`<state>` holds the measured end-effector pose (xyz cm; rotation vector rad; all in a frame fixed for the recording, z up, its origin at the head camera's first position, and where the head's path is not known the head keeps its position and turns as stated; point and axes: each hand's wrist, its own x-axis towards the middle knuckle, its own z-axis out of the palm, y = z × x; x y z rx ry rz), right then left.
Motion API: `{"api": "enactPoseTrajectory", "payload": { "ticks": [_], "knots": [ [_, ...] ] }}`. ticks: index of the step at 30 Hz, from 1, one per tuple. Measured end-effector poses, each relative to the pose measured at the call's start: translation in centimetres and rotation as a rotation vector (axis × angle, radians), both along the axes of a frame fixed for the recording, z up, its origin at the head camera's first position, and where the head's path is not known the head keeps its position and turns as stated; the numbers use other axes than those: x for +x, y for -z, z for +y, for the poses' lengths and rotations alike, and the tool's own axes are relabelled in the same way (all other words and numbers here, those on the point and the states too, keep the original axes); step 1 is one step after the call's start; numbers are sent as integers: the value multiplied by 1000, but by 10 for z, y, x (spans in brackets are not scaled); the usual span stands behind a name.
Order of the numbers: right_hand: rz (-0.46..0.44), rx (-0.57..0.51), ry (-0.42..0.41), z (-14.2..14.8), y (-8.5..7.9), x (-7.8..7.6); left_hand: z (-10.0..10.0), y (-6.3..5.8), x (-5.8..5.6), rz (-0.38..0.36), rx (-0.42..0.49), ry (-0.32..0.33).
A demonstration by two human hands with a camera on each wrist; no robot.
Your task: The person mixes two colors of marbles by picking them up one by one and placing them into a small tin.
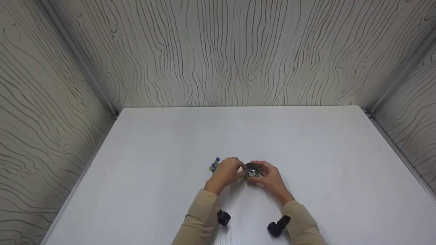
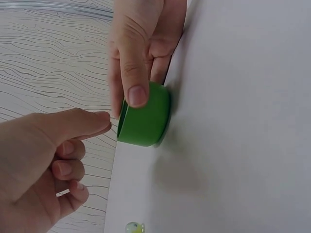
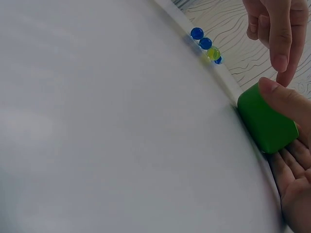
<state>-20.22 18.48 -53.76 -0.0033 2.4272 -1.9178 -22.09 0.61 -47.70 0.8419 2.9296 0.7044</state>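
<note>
A small green cup stands on the white table, its mouth facing up, with glassy glints inside it in the head view. My right hand holds the cup from the right, the thumb on the near side and the fingers round the far side. At the left of the rim is my left hand, its thumb and index finger brought together and the other fingers curled. No object shows between those fingertips in either wrist view. Several blue and yellow-green glass marbles lie just left of my left hand.
The white tabletop runs back to a wall panel with a wood-grain pattern, and similar panels stand at both sides. Black wrist cameras sit at the beige sleeves.
</note>
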Motion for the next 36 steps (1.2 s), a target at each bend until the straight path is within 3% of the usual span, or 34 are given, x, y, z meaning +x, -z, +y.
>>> {"api": "enactPoseTrajectory", "payload": {
  "ticks": [7,19,27,36],
  "knots": [
    [-5,18,7,-1,-1,0,-4,0,1,-49,-11,-34],
    [-6,39,-1,0,0,0,-21,-4,-2,-62,65,-60],
    [6,37,-10,0,1,0,-30,-9,-2,-84,73,-113],
    [3,44,1,-1,1,-1,-35,-11,-2,-86,79,-124]
  ]
}}
